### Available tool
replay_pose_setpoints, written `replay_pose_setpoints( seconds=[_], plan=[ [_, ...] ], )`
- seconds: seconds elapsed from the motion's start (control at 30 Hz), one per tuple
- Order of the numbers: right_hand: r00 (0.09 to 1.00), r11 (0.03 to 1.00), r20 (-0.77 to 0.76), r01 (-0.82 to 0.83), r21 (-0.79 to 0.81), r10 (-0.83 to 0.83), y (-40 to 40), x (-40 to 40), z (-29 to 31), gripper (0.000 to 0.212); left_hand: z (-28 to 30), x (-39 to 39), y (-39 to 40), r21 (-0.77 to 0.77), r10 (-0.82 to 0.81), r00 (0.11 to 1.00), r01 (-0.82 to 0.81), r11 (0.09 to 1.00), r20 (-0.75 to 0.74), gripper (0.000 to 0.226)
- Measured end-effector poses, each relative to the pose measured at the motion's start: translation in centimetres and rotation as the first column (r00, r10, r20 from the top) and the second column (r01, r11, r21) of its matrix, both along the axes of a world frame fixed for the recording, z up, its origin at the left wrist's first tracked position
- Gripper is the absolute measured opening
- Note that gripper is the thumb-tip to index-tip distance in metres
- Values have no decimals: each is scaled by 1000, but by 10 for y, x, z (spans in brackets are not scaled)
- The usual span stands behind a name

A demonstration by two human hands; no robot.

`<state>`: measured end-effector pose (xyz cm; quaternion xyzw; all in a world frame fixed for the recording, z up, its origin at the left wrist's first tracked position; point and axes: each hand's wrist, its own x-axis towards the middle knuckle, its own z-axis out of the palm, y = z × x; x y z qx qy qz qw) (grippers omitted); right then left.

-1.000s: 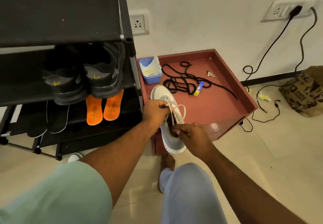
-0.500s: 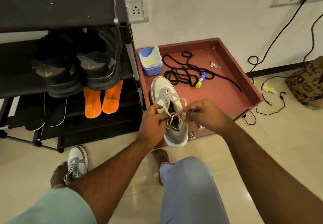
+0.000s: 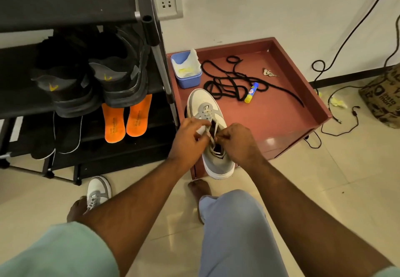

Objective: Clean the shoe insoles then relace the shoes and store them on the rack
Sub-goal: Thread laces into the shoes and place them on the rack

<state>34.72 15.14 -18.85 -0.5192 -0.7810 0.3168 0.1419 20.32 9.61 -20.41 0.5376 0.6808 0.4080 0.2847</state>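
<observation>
Grey-and-white canvas fills the middle of the head view: the sneaker (image 3: 208, 134) sits toe-away on the near left corner of the red tray-topped worktop (image 3: 287, 123), its heel hanging over the front edge. Left hand (image 3: 190, 138) pinches one cream lace end at the tongue, fingers (image 3: 200, 125) curled tight on it. Right hand (image 3: 238, 140) pinches the other lace end just across the eyelets, thumb and forefinger closed on the cord. My read is a knot or a last crossing being drawn up, so this shoe is nearly laced.

Down on the floor, the matching sneaker (image 3: 98, 190) lies by the left foot, laces in place as far as I can tell. On the black rack (image 3: 151, 38), two dark shoes (image 3: 116, 75) stand on the middle shelf, and two orange insoles (image 3: 127, 119) lean on the shelf below beside darker insoles (image 3: 56, 138). Those dark shoes look unlaced to me: a tangle of black laces (image 3: 229, 82) lies on the worktop, near a small glue stick (image 3: 251, 93) and a blue tub (image 3: 186, 73) holding a cloth.

Risks from here, as I judge them: the heel overhangs the edge, so a hard tug toward the body could drag the sneaker off the worktop. Uneven pulling would leave one end short for the bow. A slipped pinch lets the crossing slacken. And a fair share of the job looks undone.
</observation>
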Motion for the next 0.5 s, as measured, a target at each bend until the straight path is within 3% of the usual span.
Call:
replay_pose_setpoints(
  seconds=[0.07,0.17,0.23,0.37,0.43,0.5],
  plan=[
    [1000,998,18,19,-53,-18,1,1,1,13,-1,4,0,-42,-59,992,55,998,-111,32],
    [983,983,164,48,176,-78,-2,-2,-2,10,0,9,-2,-42,-61,963,51,998,-261,28],
    [993,955,96,36,295,-67,-5,-4,-6,15,1,11,0,-59,-60,959,45,997,-275,33],
    [982,906,169,-143,398,81,7,1,-12,28,-2,11,1,-88,-97,940,72,994,-328,33],
    [931,877,335,-280,390,148,13,4,-10,27,-4,8,0,-96,-146,902,117,988,-405,28],
    [811,828,533,-459,323,242,18,1,-8,29,-6,2,0,-97,-199,871,174,980,-450,25]
  ],
)
